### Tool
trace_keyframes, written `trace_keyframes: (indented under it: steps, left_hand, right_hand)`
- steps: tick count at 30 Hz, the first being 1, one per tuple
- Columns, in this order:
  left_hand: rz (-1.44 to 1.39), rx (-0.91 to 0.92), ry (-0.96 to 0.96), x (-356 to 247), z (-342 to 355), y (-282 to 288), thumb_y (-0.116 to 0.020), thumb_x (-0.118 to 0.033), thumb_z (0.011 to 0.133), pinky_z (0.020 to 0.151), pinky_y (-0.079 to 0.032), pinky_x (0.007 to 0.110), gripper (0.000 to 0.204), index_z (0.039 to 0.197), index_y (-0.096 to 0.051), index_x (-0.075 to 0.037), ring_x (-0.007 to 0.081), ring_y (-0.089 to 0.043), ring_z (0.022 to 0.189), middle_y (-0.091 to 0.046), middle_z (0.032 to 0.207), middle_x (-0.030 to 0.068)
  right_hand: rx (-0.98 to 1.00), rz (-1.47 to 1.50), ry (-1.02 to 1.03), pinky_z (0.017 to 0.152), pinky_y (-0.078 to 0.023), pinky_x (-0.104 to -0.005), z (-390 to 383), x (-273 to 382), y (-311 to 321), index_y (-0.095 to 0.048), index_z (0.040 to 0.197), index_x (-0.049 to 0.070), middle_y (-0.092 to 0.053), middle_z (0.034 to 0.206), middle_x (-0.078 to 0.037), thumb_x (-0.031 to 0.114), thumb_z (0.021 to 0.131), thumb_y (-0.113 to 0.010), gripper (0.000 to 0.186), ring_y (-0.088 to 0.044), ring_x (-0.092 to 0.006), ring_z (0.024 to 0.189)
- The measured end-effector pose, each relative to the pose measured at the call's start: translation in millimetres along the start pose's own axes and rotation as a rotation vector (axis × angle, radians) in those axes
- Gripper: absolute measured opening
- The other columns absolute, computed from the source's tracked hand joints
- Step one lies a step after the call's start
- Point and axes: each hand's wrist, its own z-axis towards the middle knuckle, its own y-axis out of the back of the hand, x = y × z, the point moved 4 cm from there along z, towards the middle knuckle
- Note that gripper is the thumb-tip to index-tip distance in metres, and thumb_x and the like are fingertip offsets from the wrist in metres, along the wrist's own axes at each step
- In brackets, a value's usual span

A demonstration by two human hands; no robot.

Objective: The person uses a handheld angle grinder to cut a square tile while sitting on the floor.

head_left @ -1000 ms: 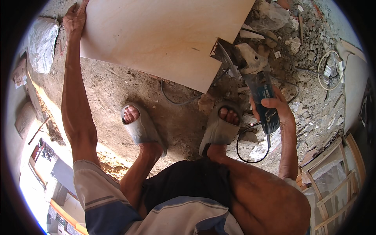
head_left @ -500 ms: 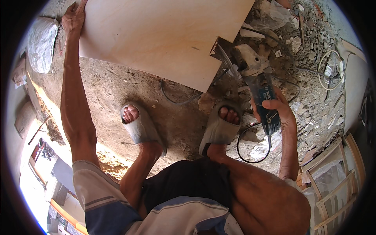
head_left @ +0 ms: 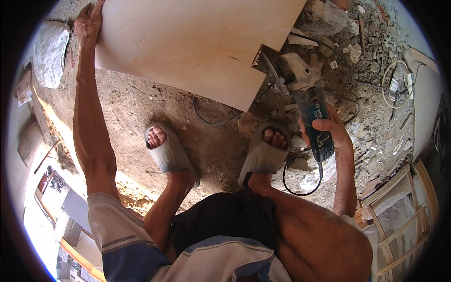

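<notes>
A large cream tile [head_left: 188,42] slants across the upper middle, with a small notch cut into its right edge. My left hand [head_left: 88,23] grips the tile's far left edge, fingers partly hidden behind it. In my right hand [head_left: 331,126] is a blue-and-black angle grinder [head_left: 314,110], fingers wrapped around its body and thumb across the top. The grinder's disc [head_left: 275,75] stands edge-on at the notch; whether it touches the tile I cannot tell. A black cord [head_left: 284,181] loops from the grinder's rear end.
Broken rubble [head_left: 371,113] covers the right side, with a plastic sheet [head_left: 326,19] and a pale cable [head_left: 386,87] on it. A wooden crate frame [head_left: 399,225] stands at lower right. Crumpled clear plastic [head_left: 49,54] lies far left. My sandalled feet [head_left: 169,150] are on the dirt floor.
My right hand and the grinder's rear end have shifted slightly to the left. The tile and my left hand look unmoved.
</notes>
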Motion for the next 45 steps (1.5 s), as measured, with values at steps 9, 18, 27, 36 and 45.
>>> trace_keyframes:
  steps: [9,18,27,36,45]
  left_hand:
    - [0.039,-0.022,-0.006,-5,-4,1,-0.072,-0.071,0.098,0.121,-0.045,0.049,0.084,0.137,-0.074,0.004,0.0406,-0.066,0.136,-0.074,0.137,0.0295]
    - [0.053,-0.045,0.007,-9,-7,0,-0.072,-0.071,0.098,0.121,-0.045,0.049,0.085,0.137,-0.074,0.004,0.0405,-0.066,0.136,-0.074,0.136,0.0294]
    - [0.117,-0.074,0.029,98,70,-24,-0.074,-0.097,0.073,0.122,-0.047,0.045,0.123,0.153,-0.067,-0.003,0.0391,-0.066,0.139,-0.072,0.146,0.0241]
    - [0.155,-0.075,0.051,93,66,-18,-0.070,-0.099,0.072,0.124,-0.045,0.046,0.123,0.154,-0.066,-0.007,0.0397,-0.063,0.144,-0.069,0.151,0.0247]
    - [0.037,-0.017,-0.013,-2,-1,2,-0.071,-0.072,0.097,0.124,-0.043,0.048,0.092,0.143,-0.070,0.007,0.0415,-0.064,0.141,-0.071,0.145,0.0299]
  right_hand:
    - [0.016,0.024,0.016,0.056,-0.064,-0.0372,1,0,1,-0.064,0.130,-0.003,-0.074,0.092,-0.016,0.036,0.085,-0.087,0.064,-0.076,-0.0243,0.064]
    - [0.013,0.035,0.003,0.056,-0.064,-0.0377,-2,1,0,-0.063,0.131,-0.002,-0.074,0.093,-0.016,0.034,0.085,-0.087,0.063,-0.076,-0.0246,0.064]
    - [0.010,0.034,0.011,0.056,-0.063,-0.0377,-1,2,-1,-0.064,0.131,-0.002,-0.075,0.092,-0.017,0.034,0.085,-0.088,0.064,-0.076,-0.0250,0.064]
    - [-0.005,0.032,0.022,0.056,-0.063,-0.0375,1,2,0,-0.063,0.135,-0.002,-0.075,0.091,-0.017,0.035,0.084,-0.089,0.068,-0.076,-0.0249,0.063]
    - [0.029,0.055,0.024,0.057,-0.062,-0.0382,1,6,-3,-0.059,0.133,-0.001,-0.074,0.090,-0.016,0.027,0.086,-0.087,0.062,-0.074,-0.0241,0.064]
